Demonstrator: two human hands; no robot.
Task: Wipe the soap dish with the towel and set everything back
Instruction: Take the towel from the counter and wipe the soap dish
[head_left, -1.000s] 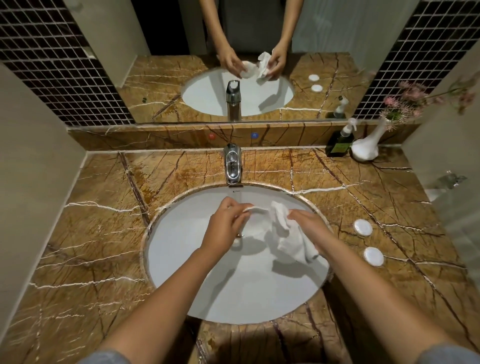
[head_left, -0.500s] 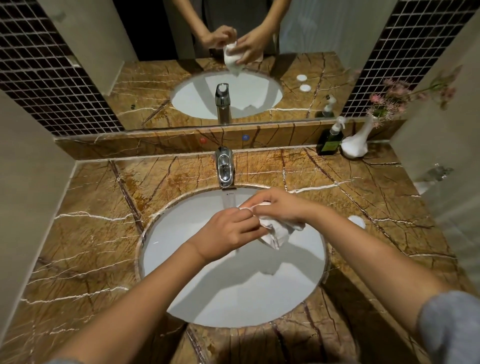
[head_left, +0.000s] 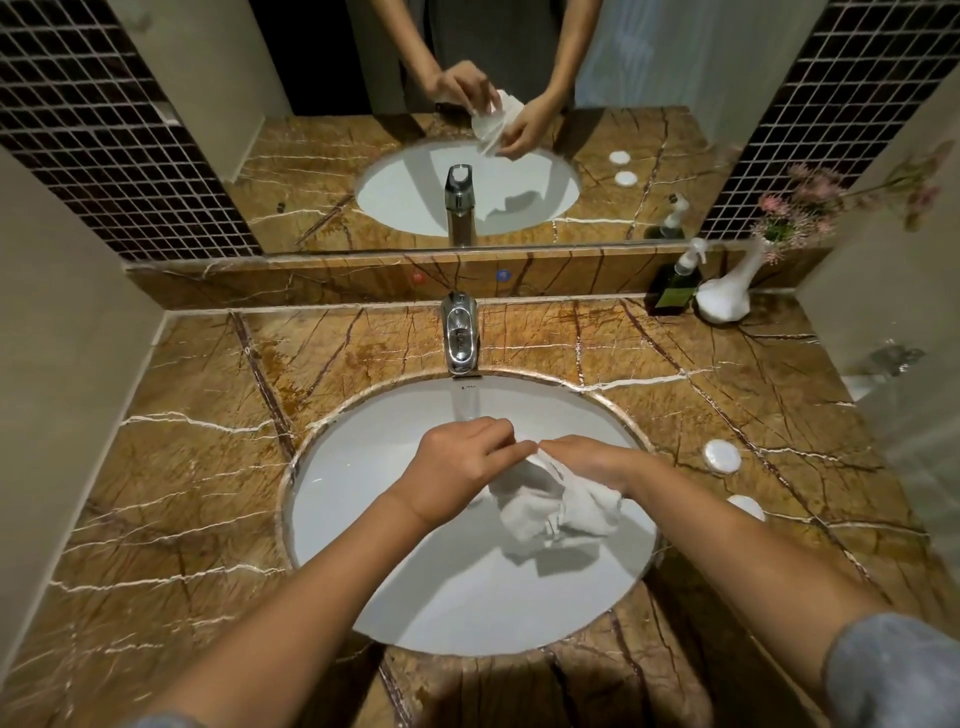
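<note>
Towel (head_left: 558, 506) cloth, white and crumpled, hangs over the white basin (head_left: 363, 545), which is sunk in the brown veined tabletop (head_left: 182, 467); its bunched length runs from the pinched top corner down and to the right, with the loose end drooping toward the bowl (no part clearly touches the porcelain). Both hands meet above the sink's middle: the left hand (head_left: 457, 475) is curled, thumb and fingers pinching the towel's upper edge, and the right hand (head_left: 589, 460) grips the same cloth from the other side, fingertips nearly touching the left's. A chrome faucet (head_left: 460, 332) stands at the basin's far rim. In the far right corner a dark pump bottle (head_left: 675, 288) sits beside a white vase (head_left: 727, 296). Two small round white pieces (head_left: 721, 456) lie on the tabletop right of the basin; I cannot tell which is the soap dish.
</note>
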